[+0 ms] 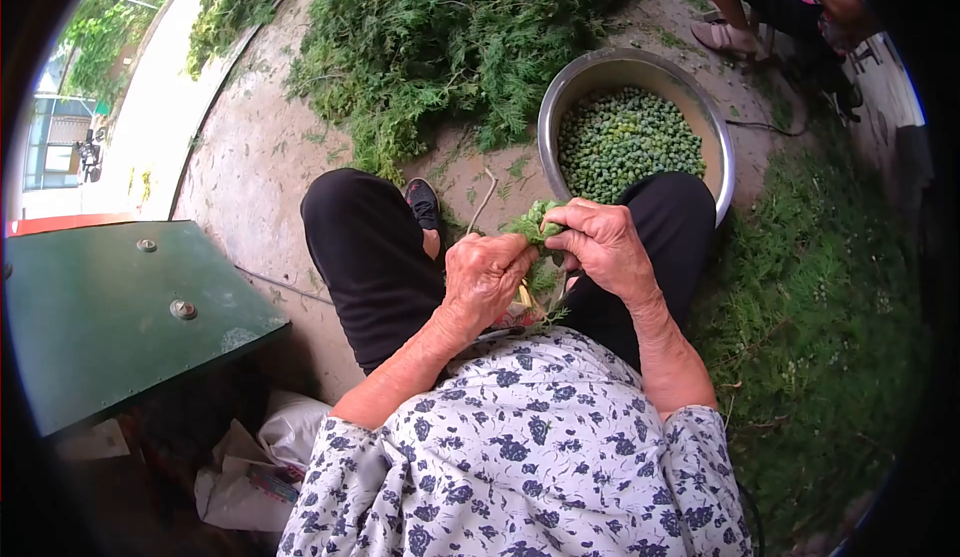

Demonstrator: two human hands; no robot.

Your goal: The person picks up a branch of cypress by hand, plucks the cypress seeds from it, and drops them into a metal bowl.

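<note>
My left hand (485, 279) is closed around the stem of a leafy evergreen sprig (537, 221), held in front of my lap. A bare, crooked twig (483, 200) sticks up beyond that hand. My right hand (604, 244) pinches the leafy top of the same sprig between thumb and fingers. Whether a cone is between those fingertips is hidden. Just past my right knee stands a wide metal basin (625, 55), holding many small green cones (628, 140). Some leafy bits and a yellowish stem hang below my hands.
A big heap of cut evergreen branches (430, 42) lies ahead, with more greenery (810, 347) on the right. A green metal-topped box (130, 297) stands left, with white sacks (265, 457) beside it. Another person's foot (727, 37) shows at upper right.
</note>
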